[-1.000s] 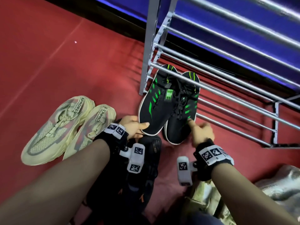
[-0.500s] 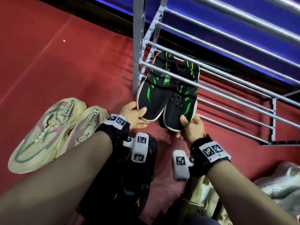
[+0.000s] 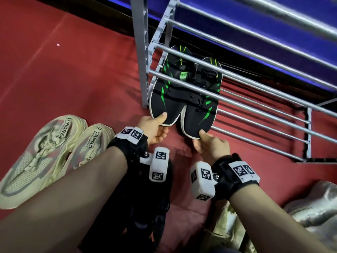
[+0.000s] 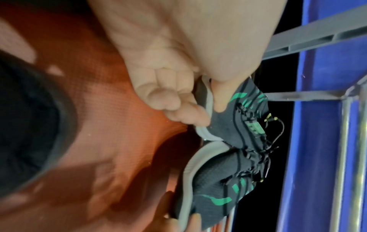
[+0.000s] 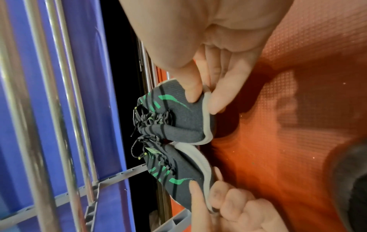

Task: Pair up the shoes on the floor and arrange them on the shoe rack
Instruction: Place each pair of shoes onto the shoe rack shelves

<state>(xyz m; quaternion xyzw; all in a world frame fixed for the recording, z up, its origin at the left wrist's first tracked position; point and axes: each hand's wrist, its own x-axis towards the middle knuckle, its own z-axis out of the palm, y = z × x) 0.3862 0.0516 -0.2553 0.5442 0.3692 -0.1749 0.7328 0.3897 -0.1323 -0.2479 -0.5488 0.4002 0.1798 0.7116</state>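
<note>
Two black shoes with green stripes and white soles lie side by side on the bottom tier of the grey metal shoe rack (image 3: 237, 106), heels toward the wall. My left hand (image 3: 155, 127) pinches the toe of the left black shoe (image 3: 166, 99), thumb on top. My right hand (image 3: 209, 143) pinches the toe of the right black shoe (image 3: 198, 115) the same way. The left wrist view shows the left hand (image 4: 198, 106) gripping the sole edge of its shoe (image 4: 234, 124). In the right wrist view the right hand (image 5: 202, 91) holds its shoe (image 5: 184, 120).
A pair of cream sneakers (image 3: 45, 157) lies on the red floor (image 3: 73, 79) at the left. Black shoes with orange marks (image 3: 145, 216) sit under my forearms. A silvery shoe (image 3: 313, 207) shows at the lower right. The rack's upper rails (image 3: 255, 39) overhang the black pair.
Both hands have pushed the black-and-green pair deeper under the rack's rails, away from me. The grips on the toes stay the same.
</note>
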